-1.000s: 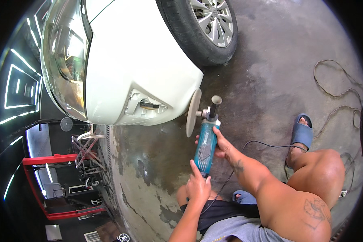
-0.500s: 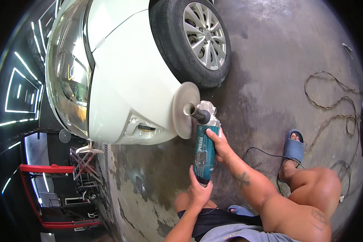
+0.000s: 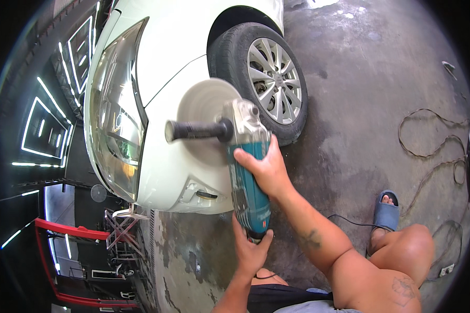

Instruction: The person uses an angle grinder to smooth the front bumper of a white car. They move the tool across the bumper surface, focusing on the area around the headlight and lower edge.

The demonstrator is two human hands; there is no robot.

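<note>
A teal and silver electric polisher (image 3: 257,195) is held in both hands in front of a white car's front bumper (image 3: 164,175). My right hand (image 3: 266,169) wraps its body just behind the silver gear head, thumb across the top. Lower down, my left hand (image 3: 252,251) grips the rear end. The round pale pad (image 3: 196,101) looks blurred, as in spinning, and faces the white panel between headlight and wheel; whether it touches is hidden. A black side handle (image 3: 198,130) sticks out to the left, with neither hand on it.
The headlight (image 3: 115,120) is left of the pad, the front wheel (image 3: 277,81) right. A cable (image 3: 428,154) loops over the concrete floor (image 3: 350,99). My sandalled foot (image 3: 386,211) stands at right. A red frame (image 3: 73,229) and folding stand (image 3: 122,229) are at left.
Both hands have moved the polisher up and left, from the bumper's lower corner to the panel between headlight and wheel. Its side handle now points left. The view has shifted slightly.
</note>
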